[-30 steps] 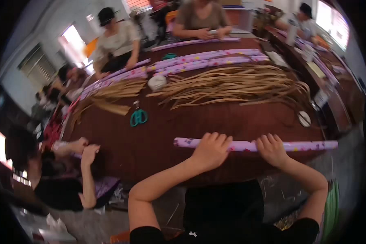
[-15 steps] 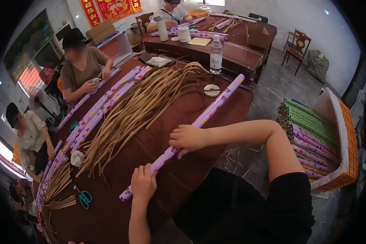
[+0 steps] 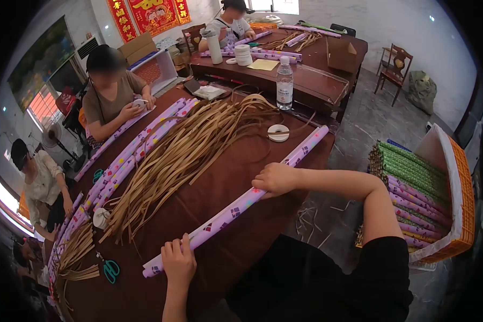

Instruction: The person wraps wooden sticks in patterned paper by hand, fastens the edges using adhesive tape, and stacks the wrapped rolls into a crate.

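A long purple patterned roll (image 3: 225, 217) lies diagonally over the brown-covered table (image 3: 220, 268), a pale lengthwise edge showing along it. Near its lower left end, my left hand (image 3: 178, 261) is closed round it. My right hand (image 3: 276, 179) grips it farther up, past the middle. Beyond the roll spreads a bundle of brown strips (image 3: 182, 150). A white tape roll (image 3: 278, 133) rests near the roll's upper end. Green-handled scissors (image 3: 111, 270) lie left of my left hand.
More purple rolls (image 3: 129, 155) lie behind the strips. A water bottle (image 3: 285, 86) stands at the far edge. At right, an orange crate (image 3: 459, 198) holds green and purple rolls. Several people sit around, one person (image 3: 110, 96) across the table.
The view has swung rightward since the first frame. Since the second, the roll shows a pale lengthwise edge, and my hands are farther apart on it, the right one shifted rightward.
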Demonstrator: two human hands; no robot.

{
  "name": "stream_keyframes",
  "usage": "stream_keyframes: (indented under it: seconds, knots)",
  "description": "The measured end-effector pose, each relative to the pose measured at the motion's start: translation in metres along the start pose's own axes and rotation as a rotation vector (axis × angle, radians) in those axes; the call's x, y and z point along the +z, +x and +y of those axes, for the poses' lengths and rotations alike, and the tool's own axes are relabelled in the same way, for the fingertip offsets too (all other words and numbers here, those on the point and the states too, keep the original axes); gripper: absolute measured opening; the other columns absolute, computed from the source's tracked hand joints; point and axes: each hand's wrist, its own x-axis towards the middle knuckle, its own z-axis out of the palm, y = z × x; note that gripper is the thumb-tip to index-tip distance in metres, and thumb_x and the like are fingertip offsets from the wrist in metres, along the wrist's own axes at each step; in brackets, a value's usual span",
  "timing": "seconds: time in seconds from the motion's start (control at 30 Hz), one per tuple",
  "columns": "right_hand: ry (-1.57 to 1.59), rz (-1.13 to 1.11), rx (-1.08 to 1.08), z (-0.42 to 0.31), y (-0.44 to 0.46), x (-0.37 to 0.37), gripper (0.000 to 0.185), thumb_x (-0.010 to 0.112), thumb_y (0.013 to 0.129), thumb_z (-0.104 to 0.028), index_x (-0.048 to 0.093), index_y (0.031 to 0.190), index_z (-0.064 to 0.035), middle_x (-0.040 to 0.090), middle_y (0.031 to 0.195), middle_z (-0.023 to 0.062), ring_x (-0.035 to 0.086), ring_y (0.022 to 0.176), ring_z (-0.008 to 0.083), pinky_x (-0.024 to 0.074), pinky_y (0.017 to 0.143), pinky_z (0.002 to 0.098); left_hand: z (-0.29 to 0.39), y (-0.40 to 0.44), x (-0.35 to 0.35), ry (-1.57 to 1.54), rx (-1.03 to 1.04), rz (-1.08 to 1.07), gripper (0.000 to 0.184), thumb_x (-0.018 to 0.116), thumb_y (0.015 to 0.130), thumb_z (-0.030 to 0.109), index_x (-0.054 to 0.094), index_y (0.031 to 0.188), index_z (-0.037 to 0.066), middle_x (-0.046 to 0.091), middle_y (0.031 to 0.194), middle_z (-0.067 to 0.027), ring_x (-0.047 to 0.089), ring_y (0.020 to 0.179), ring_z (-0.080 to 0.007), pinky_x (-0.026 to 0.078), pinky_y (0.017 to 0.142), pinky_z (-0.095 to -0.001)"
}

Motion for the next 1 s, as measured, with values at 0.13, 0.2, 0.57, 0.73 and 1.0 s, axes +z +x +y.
stream_keyframes:
  seconds: [0.13, 0.2, 0.57, 0.73, 1.0]
  knots:
    - [-0.231, 0.06, -0.041, -0.02, 0.001, 0.013, 0.033, 0.065, 0.078, -0.037, 0.051, 0.09, -0.0106, 0.053, 0.079, 0.0014, 0.059, 0.074, 0.0182, 0.0461, 0.065, 0.0327, 0.001, -0.016, -0.006, 0.007, -0.036, -0.18, 0.03, 0.068, 0.074, 0.013, 0.059, 0.101, 0.002, 0.052, 0.085, -0.0112, 0.051, 0.078, -0.0282, 0.041, 0.068, -0.0388]
    - [-0.237, 0.077, -0.053, -0.018, 0.002, 0.021, 0.033, 0.065, 0.078, -0.037, 0.051, 0.091, -0.0105, 0.053, 0.079, 0.0015, 0.058, 0.073, 0.0181, 0.0456, 0.065, 0.0323, 0.002, -0.017, -0.015, -0.201, -0.029, -0.229, 0.03, 0.069, 0.076, 0.017, 0.058, 0.1, 0.002, 0.052, 0.085, -0.0115, 0.051, 0.078, -0.0284, 0.041, 0.068, -0.0383]
    - [0.022, 0.027, -0.114, -0.009, 0.008, 0.003, 0.037, 0.066, 0.082, -0.04, 0.052, 0.091, -0.0074, 0.055, 0.084, 0.0053, 0.056, 0.078, 0.0226, 0.0457, 0.066, 0.0343, -0.001, -0.038, 0.001, -0.297, -0.037, -0.245, 0.036, 0.07, 0.078, 0.02, 0.057, 0.106, 0.001, 0.053, 0.086, -0.0118, 0.053, 0.077, -0.0292, 0.043, 0.067, -0.0387]
    - [0.158, 0.0, -0.179, 0.02, -0.007, 0.011, 0.043, 0.069, 0.081, -0.044, 0.055, 0.095, -0.0053, 0.058, 0.083, 0.0085, 0.057, 0.078, 0.0272, 0.0484, 0.067, 0.0393, 0.005, -0.038, 0.002, -0.264, -0.017, -0.234, 0.038, 0.072, 0.077, 0.019, 0.057, 0.108, 0.001, 0.054, 0.086, -0.0118, 0.053, 0.076, -0.0289, 0.043, 0.066, -0.0381]
    - [0.219, 0.008, -0.129, 0.025, -0.01, 0.01, 0.039, 0.063, 0.086, -0.043, 0.057, 0.094, -0.0056, 0.059, 0.083, 0.0105, 0.059, 0.08, 0.0312, 0.0486, 0.07, 0.0417, 0.012, -0.027, -0.002, -0.373, -0.071, -0.244, 0.046, 0.07, 0.079, 0.016, 0.057, 0.117, -0.005, 0.055, 0.099, -0.0159, 0.056, 0.085, -0.0307, 0.047, 0.075, -0.0374]
